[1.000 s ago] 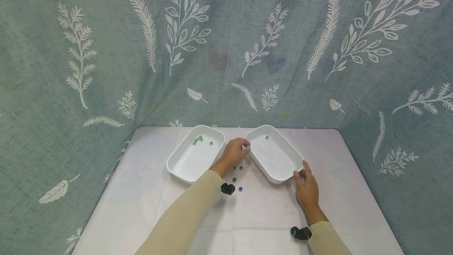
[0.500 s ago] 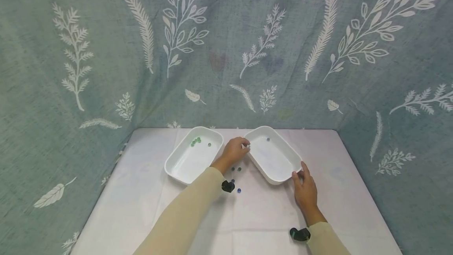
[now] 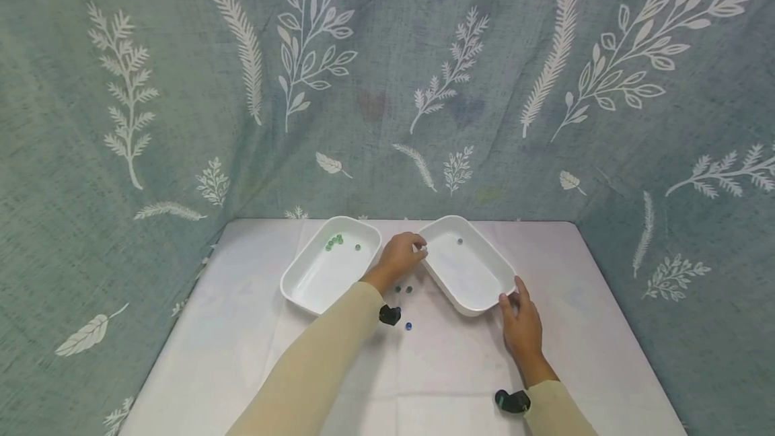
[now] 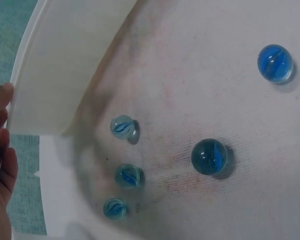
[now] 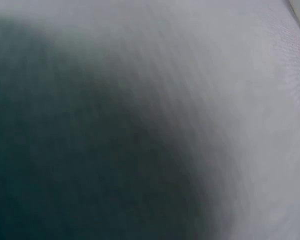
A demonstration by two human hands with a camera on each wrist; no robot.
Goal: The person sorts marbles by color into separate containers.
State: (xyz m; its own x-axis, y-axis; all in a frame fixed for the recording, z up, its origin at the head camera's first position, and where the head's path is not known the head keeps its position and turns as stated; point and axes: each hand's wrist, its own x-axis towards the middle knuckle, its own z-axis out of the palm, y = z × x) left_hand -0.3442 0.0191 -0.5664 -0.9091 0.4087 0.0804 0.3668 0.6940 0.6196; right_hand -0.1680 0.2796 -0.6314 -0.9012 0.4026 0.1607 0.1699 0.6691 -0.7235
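My left hand (image 3: 401, 254) pinches the left rim of the right-hand white tray (image 3: 480, 288), and its fingertips show at the rim in the left wrist view. At the tray's near right corner, my right hand (image 3: 524, 328) holds the rim between thumb and fingers. Inside this tray lies one bluish marble (image 3: 460, 241). On the cloth between the two trays are several glass marbles, among them a blue marble (image 4: 275, 63) and a darker marble (image 4: 209, 157) with a blue swirl. The right wrist view is blurred and shows no hand.
A second white tray (image 3: 297, 288) stands to the left, partly behind my left forearm, with several green marbles (image 3: 336, 241) inside. Pale cloth covers the table (image 3: 448, 382). Patterned green-blue fabric (image 3: 375, 173) hangs at the back and both sides.
Both hands keep their hold on the right-hand tray. The marble inside it has rolled slightly to the right and nearer. The head view has shifted a little.
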